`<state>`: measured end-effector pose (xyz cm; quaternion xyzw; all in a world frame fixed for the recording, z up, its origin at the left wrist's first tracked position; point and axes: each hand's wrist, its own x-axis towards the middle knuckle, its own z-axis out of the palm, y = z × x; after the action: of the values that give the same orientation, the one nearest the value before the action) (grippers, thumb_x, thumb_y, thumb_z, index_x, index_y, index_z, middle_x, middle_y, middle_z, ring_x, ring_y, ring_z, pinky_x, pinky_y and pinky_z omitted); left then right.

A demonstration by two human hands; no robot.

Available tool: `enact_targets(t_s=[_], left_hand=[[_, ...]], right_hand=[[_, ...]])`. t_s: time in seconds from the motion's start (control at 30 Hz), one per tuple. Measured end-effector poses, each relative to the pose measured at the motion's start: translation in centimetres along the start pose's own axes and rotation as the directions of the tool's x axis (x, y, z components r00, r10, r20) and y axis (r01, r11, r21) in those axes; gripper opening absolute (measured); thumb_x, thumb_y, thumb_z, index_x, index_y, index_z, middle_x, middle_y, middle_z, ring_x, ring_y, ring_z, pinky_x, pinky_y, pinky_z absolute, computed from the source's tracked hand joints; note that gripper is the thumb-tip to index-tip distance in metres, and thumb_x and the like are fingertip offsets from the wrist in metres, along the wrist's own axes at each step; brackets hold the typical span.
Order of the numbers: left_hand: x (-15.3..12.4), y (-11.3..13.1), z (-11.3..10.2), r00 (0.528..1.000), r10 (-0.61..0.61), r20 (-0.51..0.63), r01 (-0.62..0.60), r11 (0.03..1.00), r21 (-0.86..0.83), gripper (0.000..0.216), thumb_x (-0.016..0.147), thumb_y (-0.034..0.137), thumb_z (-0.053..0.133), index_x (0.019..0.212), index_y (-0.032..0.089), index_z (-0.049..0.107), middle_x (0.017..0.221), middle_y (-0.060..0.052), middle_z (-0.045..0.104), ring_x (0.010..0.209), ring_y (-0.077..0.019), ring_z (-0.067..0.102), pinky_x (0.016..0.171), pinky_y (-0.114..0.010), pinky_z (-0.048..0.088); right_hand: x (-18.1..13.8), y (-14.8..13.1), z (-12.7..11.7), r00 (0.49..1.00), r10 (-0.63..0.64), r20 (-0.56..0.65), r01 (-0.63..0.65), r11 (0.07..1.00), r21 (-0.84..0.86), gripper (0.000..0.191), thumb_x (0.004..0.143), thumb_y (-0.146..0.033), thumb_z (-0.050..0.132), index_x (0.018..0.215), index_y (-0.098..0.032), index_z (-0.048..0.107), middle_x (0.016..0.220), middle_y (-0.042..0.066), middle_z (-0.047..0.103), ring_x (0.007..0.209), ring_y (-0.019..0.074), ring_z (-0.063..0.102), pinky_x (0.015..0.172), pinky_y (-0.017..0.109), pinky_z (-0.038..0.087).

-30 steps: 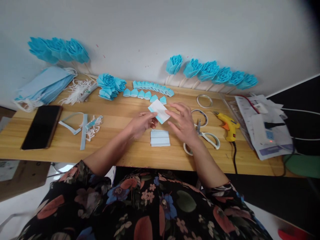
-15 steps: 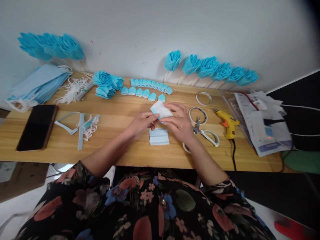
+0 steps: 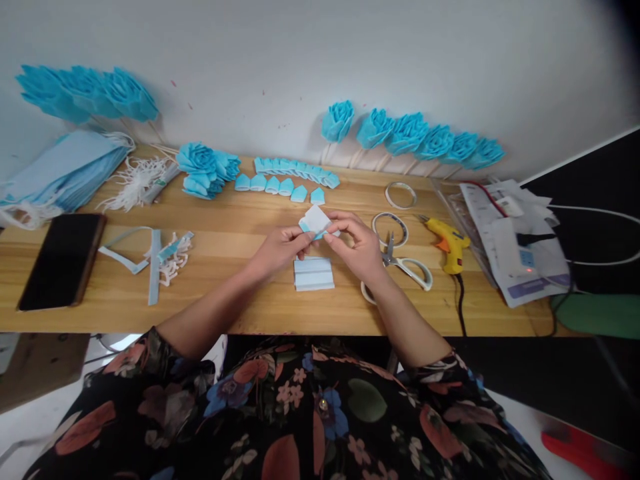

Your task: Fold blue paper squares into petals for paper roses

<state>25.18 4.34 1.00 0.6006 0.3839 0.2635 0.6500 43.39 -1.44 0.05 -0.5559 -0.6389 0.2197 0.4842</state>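
Between my two hands is a small piece of white and light-blue mask fabric [image 3: 315,219], folded along its lower edge. My left hand [image 3: 284,248] pinches its left corner between thumb and fingers. My right hand [image 3: 357,245] grips the right side, thumb pressed on the blue fold. Just below them on the table lies a stack of pale blue fabric rectangles [image 3: 314,274]. Beyond my hands are folded blue petals [image 3: 273,185] in a short row, with a longer overlapping row of petals [image 3: 297,171] behind it. White-handled scissors [image 3: 413,272] lie beside my right wrist, partly hidden by it.
Tape rolls [image 3: 401,195] and a yellow glue gun [image 3: 453,248] lie to the right, near papers and a power strip [image 3: 515,250]. Finished blue flowers [image 3: 407,133] lean on the wall. Leftward are a phone [image 3: 63,260], fabric scraps [image 3: 155,267] and stacked face masks [image 3: 70,167].
The fabric piece has been folded further, with its lower blue edge turned up and its white part now a pointed shape. My right fingers have closed in toward the left hand.
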Motion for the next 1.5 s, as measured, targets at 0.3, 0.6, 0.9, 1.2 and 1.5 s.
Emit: enact_targets(t_s=[0.3, 0.6, 0.9, 1.2, 1.5], left_hand=[[0.1, -0.8, -0.1, 1.000, -0.013, 0.018, 0.013, 1.000, -0.002, 0.033, 0.081, 0.047, 0.066, 0.069, 0.016, 0.066, 0.061, 0.000, 0.059, 0.057, -0.0110, 0.052, 0.059, -0.025, 0.043], [-0.3, 0.1, 0.1, 1.000, -0.004, 0.020, 0.004, 1.000, 0.014, 0.026, 0.079, 0.043, 0.069, 0.078, 0.016, 0.069, 0.067, 0.001, 0.061, 0.057, -0.0096, 0.049, 0.058, -0.024, 0.042], [-0.1, -0.2, -0.1, 0.997, 0.049, -0.063, -0.047, 0.999, 0.023, 0.024, 0.082, 0.037, 0.066, 0.068, 0.018, 0.061, 0.061, 0.002, 0.054, 0.056, -0.0097, 0.045, 0.057, -0.024, 0.037], [-0.3, 0.0, 0.2, 0.990, 0.137, -0.046, -0.131, 0.984, 0.118, 0.024, 0.081, 0.035, 0.063, 0.066, 0.017, 0.057, 0.060, 0.004, 0.045, 0.058, -0.0088, 0.038, 0.055, -0.023, 0.029], [0.1, -0.5, -0.1, 0.997, 0.081, 0.015, -0.081, 0.996, -0.026, 0.031, 0.079, 0.047, 0.069, 0.077, 0.017, 0.069, 0.065, 0.002, 0.058, 0.059, -0.0094, 0.048, 0.058, -0.023, 0.041]], right_hand=[[0.0, 0.4, 0.3, 0.981, 0.194, 0.018, -0.195, 0.971, 0.139, 0.014, 0.081, -0.035, 0.071, 0.084, -0.023, 0.066, 0.086, 0.002, 0.071, 0.075, 0.0159, 0.061, 0.074, 0.032, 0.050], [0.1, 0.4, 0.2, 0.978, 0.205, 0.038, -0.208, 0.943, 0.259, 0.040, 0.083, -0.035, 0.069, 0.121, -0.025, 0.065, 0.089, 0.001, 0.067, 0.081, 0.0166, 0.061, 0.080, 0.034, 0.052], [0.0, 0.8, 0.7, 0.948, 0.272, 0.166, -0.317, 0.860, 0.400, 0.055, 0.075, -0.054, 0.078, 0.119, -0.026, 0.064, 0.105, 0.004, 0.072, 0.098, 0.0216, 0.067, 0.094, 0.040, 0.054], [-0.2, 0.6, 0.7, 0.946, 0.251, 0.204, -0.314, 0.867, 0.387, 0.033, 0.081, -0.046, 0.074, 0.102, -0.022, 0.070, 0.094, 0.002, 0.073, 0.086, 0.0187, 0.066, 0.076, 0.032, 0.055], [0.0, 1.0, 0.9, 0.953, 0.270, 0.133, -0.301, 0.855, 0.421, 0.034, 0.075, -0.046, 0.079, 0.099, -0.023, 0.070, 0.089, 0.000, 0.072, 0.080, 0.0173, 0.064, 0.076, 0.033, 0.053]])
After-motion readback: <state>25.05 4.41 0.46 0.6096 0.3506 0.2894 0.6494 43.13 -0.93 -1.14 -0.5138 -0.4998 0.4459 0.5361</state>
